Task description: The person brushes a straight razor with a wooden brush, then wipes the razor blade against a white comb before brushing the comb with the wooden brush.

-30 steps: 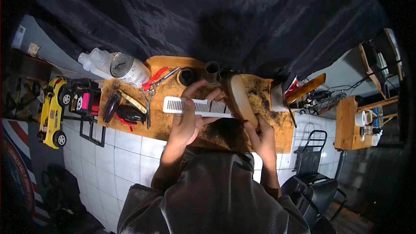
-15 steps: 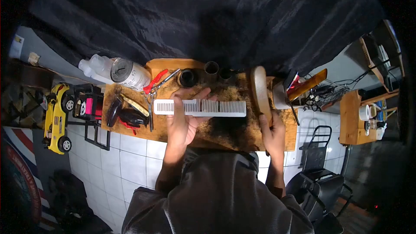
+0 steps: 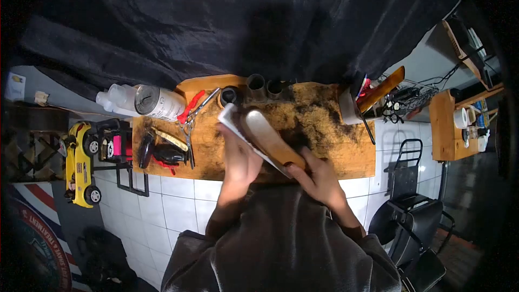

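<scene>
My left hand holds a white comb, now tilted, with its teeth side turned toward the brush. The fingers are partly hidden behind the comb. In my right hand is a brush with a pale, rounded back and a brown wooden handle end. The brush lies along the comb in front of my body; its bristles are hard to make out. Both are held above a wooden table scattered with dark hair clippings.
On the table's left stand a metal can and clear bottles, near scissors, a red-handled tool and black clippers. Dark cups line the back. A tool holder is right; a black chair stands beyond.
The brush has moved left from the table's right side to the comb. The comb has turned from lying level to a steep slant. The view has shifted slightly.
</scene>
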Demonstrator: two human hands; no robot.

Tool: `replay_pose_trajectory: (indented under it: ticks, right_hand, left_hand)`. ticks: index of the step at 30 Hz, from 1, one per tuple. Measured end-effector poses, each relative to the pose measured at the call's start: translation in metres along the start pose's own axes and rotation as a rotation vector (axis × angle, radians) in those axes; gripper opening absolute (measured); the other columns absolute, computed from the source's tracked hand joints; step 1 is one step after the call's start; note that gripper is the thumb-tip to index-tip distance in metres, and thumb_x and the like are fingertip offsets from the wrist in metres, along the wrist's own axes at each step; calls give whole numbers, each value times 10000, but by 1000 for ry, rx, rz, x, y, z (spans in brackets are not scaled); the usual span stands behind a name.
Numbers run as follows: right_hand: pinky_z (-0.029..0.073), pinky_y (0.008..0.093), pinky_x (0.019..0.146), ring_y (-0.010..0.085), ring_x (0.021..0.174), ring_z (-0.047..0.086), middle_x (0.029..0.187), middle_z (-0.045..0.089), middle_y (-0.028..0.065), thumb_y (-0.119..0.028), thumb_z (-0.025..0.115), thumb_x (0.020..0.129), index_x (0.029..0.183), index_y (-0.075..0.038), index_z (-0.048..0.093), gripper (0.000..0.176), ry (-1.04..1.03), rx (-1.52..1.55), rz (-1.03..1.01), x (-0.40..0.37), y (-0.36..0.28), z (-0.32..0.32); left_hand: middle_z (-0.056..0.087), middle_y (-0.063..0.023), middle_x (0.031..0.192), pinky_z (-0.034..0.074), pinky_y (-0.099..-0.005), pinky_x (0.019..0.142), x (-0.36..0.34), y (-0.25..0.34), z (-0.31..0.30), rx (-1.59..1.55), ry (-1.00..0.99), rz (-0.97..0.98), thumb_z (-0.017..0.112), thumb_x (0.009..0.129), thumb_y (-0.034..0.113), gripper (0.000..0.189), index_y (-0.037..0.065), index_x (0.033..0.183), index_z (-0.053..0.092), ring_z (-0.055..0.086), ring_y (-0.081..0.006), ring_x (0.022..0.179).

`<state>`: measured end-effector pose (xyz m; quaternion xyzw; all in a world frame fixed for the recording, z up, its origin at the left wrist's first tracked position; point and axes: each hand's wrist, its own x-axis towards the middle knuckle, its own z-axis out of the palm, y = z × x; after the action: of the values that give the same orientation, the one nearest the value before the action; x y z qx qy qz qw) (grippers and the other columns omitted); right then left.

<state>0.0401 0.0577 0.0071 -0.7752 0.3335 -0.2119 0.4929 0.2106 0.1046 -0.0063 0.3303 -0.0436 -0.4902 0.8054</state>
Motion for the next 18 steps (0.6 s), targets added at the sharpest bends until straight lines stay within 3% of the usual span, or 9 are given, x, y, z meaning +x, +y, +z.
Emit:
replay_pose_trajectory:
  ticks: [4, 6, 7, 10, 11, 13, 15, 16, 18]
  right_hand:
    - [433, 348, 559, 302, 597, 576, 665, 543, 196, -254, 646, 877, 940, 19, 535, 301, -11, -85, 241, -7, 13, -16]
    - [430, 342, 556, 268, 590, 575, 657, 542, 185, -246, 640, 882, 927, 23, 534, 292, 26, -142, 331, -10, 27, -17]
    - [423, 330, 548, 226, 584, 560, 636, 526, 163, -240, 643, 876, 912, 22, 534, 287, 79, -149, 301, -12, 33, -16]
    - [417, 325, 541, 235, 566, 540, 617, 503, 142, -266, 658, 858, 930, 24, 548, 319, 105, -16, 159, -20, 41, -18]
    - [419, 323, 543, 240, 570, 543, 622, 507, 142, -274, 664, 851, 942, 22, 556, 328, 38, 40, 37, -20, 44, -18]
    - [422, 319, 546, 248, 579, 548, 634, 514, 144, -290, 676, 837, 965, 18, 571, 349, -91, 154, -207, -19, 46, -17]
    - [437, 325, 567, 265, 617, 574, 683, 544, 162, -297, 682, 830, 990, 11, 580, 362, -219, 49, -101, -14, 37, -13]
    - [445, 327, 577, 273, 636, 587, 707, 559, 171, -300, 685, 827, 1003, 8, 585, 369, -284, -4, -49, -9, 33, -10]
    - [459, 350, 580, 288, 654, 618, 733, 583, 192, -298, 688, 826, 1012, 2, 586, 367, -125, -97, -82, 0, 37, 2]
  left_hand:
    - [534, -39, 1072, 429, -375, 964, 14, 16, -13, -102, -102, 155, 401, 935, 536, 504, 116, 1201, 486, 516, -174, 990]
    - [522, -17, 962, 458, -340, 829, 14, 16, -2, -142, 31, 192, 431, 941, 504, 442, 110, 1125, 508, 500, -140, 886]
    - [515, -6, 907, 473, -323, 761, 15, 16, 3, -163, 97, 211, 446, 944, 488, 413, 108, 1087, 519, 493, -123, 834]
    - [458, 39, 782, 382, -245, 603, 29, 12, -26, -224, -82, 140, 465, 968, 414, 332, 99, 1054, 523, 433, -69, 713]
    - [413, 58, 725, 301, -222, 551, 30, 11, -25, -165, -27, 92, 467, 983, 345, 262, 92, 1025, 519, 354, -51, 605]
    - [414, 54, 717, 309, -222, 553, 43, -1, -40, -509, -105, -130, 468, 981, 339, 256, 87, 989, 516, 340, -64, 569]
    - [431, 52, 720, 313, -225, 557, 37, -7, -22, -620, -23, -250, 483, 968, 353, 245, 112, 932, 504, 333, -80, 533]
    - [447, 47, 726, 318, -233, 568, 52, -22, -35, -640, -309, -287, 469, 965, 382, 256, 154, 1062, 531, 370, -83, 578]
    - [464, 34, 743, 359, -249, 610, 51, -41, -46, -605, -335, -422, 448, 969, 395, 310, 226, 1224, 503, 404, -103, 630]
